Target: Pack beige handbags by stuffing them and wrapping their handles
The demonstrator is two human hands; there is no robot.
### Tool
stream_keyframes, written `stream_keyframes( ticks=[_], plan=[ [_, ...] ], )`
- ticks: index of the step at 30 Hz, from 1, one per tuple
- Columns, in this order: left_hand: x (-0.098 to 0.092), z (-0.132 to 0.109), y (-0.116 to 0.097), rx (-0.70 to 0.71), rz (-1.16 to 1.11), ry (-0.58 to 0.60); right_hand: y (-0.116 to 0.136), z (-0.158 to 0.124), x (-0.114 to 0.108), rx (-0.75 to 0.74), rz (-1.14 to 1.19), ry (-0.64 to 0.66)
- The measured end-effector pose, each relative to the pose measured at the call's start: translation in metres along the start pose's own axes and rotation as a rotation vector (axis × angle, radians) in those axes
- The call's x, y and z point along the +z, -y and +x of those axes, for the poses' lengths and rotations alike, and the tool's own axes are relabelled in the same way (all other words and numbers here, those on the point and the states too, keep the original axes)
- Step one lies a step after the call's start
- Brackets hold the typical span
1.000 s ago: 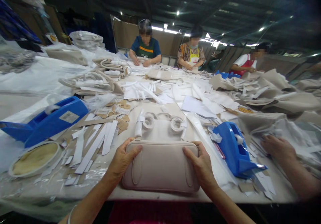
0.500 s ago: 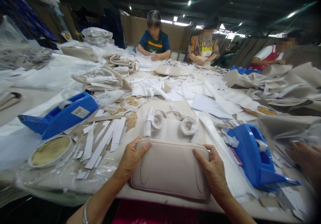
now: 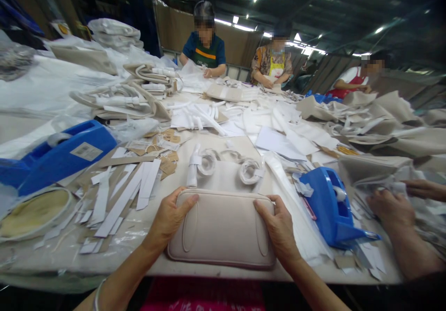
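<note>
A beige handbag [image 3: 223, 230] lies at the table's front edge, its flat oblong panel with piped rim and two curved seams facing me. My left hand [image 3: 170, 216] grips its upper left corner, thumb on top and fingers mostly hidden behind. On the upper right corner my right hand [image 3: 278, 223] holds it the same way. Just beyond the panel, on the bag's beige body, are a coiled wrapped strap [image 3: 208, 162], a second wrapped coil [image 3: 250, 171] and a white wrapped roll [image 3: 193, 167].
Blue tape dispensers stand left [image 3: 62, 155] and right [image 3: 327, 206]. Paper strips [image 3: 120, 197], tags [image 3: 170, 162] and a round tub [image 3: 36, 211] lie at left. A co-worker's hand [image 3: 392, 209] handles a plastic-covered bag at right. Several people work across the table among piled beige bags [image 3: 383, 116].
My view has turned slightly right, so most things sit further left. Both hands keep their hold on the handbag. More of the co-worker's hands at right now shows.
</note>
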State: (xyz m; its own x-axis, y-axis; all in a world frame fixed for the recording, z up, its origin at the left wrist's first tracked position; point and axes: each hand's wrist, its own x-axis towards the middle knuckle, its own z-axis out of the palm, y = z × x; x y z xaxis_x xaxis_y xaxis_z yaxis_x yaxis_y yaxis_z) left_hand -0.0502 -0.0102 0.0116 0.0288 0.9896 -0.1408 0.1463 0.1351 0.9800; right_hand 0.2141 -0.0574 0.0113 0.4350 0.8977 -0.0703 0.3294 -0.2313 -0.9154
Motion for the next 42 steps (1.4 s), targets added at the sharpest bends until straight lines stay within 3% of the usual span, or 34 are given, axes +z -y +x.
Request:
stream_keyframes(
  ticks=[5, 14, 17, 20, 22, 25, 28, 32, 35, 40, 42],
  plan=[
    [0.001, -0.002, 0.003, 0.025, 0.011, 0.023, 0.001, 0.002, 0.0, -0.024, -0.132, 0.008],
    [-0.002, -0.003, 0.005, 0.071, 0.002, 0.035, -0.004, 0.001, 0.001, -0.095, -0.171, 0.006],
    [-0.002, -0.001, 0.005, 0.072, 0.015, 0.024, -0.002, 0.0, 0.0, -0.23, -0.229, -0.022],
    [-0.003, 0.0, 0.004, 0.073, 0.033, 0.041, 0.018, -0.003, 0.003, -0.518, -0.393, -0.127],
    [-0.004, -0.001, 0.001, 0.094, 0.063, 0.045, 0.04, -0.006, 0.012, -0.711, -0.468, -0.065],
    [-0.004, -0.003, -0.004, 0.141, 0.12, 0.034, 0.072, -0.008, 0.04, -0.853, -0.454, 0.178],
    [-0.005, -0.004, -0.005, 0.181, 0.136, 0.038, 0.082, -0.005, 0.074, -0.815, -0.516, 0.221],
    [-0.006, 0.002, -0.003, 0.18, 0.144, 0.049, 0.066, 0.001, 0.103, -0.764, -0.764, 0.169],
    [-0.006, 0.014, -0.006, 0.174, 0.236, -0.037, 0.056, 0.003, 0.107, -0.782, -0.813, 0.147],
    [-0.004, 0.048, -0.021, 0.363, 0.435, -0.336, 0.058, 0.002, 0.104, -0.779, -0.794, 0.146],
    [-0.002, 0.061, -0.027, 0.331, 0.404, -0.354, 0.058, 0.002, 0.104, -0.772, -0.76, 0.15]
  ],
)
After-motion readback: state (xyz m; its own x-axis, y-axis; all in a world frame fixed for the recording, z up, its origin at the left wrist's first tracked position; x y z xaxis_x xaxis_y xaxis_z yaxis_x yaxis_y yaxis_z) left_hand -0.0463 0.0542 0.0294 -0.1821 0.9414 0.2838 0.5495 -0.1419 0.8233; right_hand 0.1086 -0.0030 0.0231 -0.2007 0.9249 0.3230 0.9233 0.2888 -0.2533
